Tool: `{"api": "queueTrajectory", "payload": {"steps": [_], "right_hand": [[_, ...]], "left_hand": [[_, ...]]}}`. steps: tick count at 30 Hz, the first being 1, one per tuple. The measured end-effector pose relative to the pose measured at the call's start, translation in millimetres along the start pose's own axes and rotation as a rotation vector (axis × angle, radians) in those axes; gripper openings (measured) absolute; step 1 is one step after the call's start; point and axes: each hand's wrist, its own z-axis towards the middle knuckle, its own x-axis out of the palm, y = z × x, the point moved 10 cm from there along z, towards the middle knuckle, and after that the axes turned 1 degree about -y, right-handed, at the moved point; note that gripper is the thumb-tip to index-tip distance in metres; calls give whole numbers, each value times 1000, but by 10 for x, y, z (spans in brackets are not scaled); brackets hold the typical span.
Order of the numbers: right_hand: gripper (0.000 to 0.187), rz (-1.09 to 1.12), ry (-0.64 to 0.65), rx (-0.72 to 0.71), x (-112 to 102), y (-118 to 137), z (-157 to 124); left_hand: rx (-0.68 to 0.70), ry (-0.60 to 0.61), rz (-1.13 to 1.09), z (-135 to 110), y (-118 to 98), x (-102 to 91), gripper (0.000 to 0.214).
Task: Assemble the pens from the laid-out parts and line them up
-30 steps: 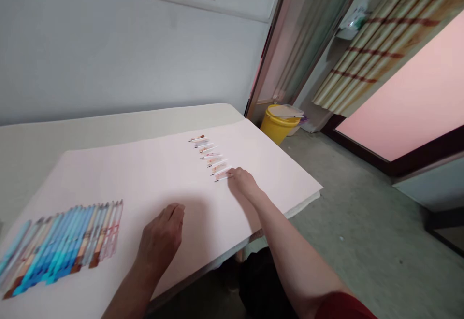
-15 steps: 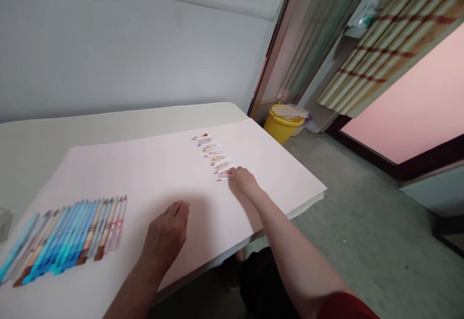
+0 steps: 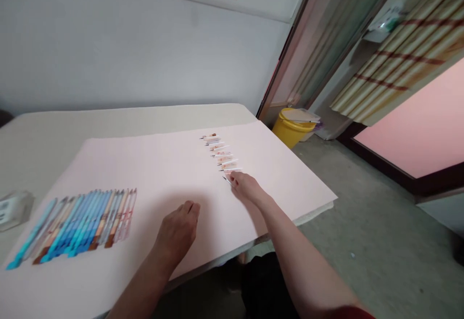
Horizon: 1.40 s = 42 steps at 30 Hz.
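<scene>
One left hand (image 3: pixel 180 224) and one right hand (image 3: pixel 246 184), two in all, are over one pale sheet (image 3: pixel 152 164) on one table (image 3: pixel 126 123). Seven slim white rods (image 3: pixel 231 169) can be made out in one row near the sheet's far edge, one of them at the right hand's fingertips. Toward the sheet's left edge lie more than a dozen pen barrels (image 3: pixel 90 222), too blurred for an exact count. One white box (image 3: pixel 12 210) sits beyond that edge. Past the far right corner stands one yellow bucket (image 3: pixel 290 134).
</scene>
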Motion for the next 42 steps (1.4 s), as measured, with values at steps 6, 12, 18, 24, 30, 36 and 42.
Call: {"api": "queueTrajectory", "payload": {"steps": [6,12,18,24,30,36,42], "right_hand": [[22,-41,28,48,73,-8,38],[15,-78,88,65,143,71,37],[22,-112,106,7,270,514,-13],[23,-71,96,-10,316,723,0],[17,116,88,-81,148,1016,-108],[13,44,16,-210,93,1478,-301],[19,62,-23,-233,82,1557,-334]], "left_hand": [[-34,84,-37,1,43,99,23],[-110,95,-146,-3,101,85,22],[-526,-20,-788,-36,524,234,19],[-978,-22,-1504,-235,650,568,34],[-1194,-60,-1776,-357,549,659,31],[-1075,-183,-1853,-263,519,630,24],[-1127,-334,-1970,-298,607,651,12]]}}
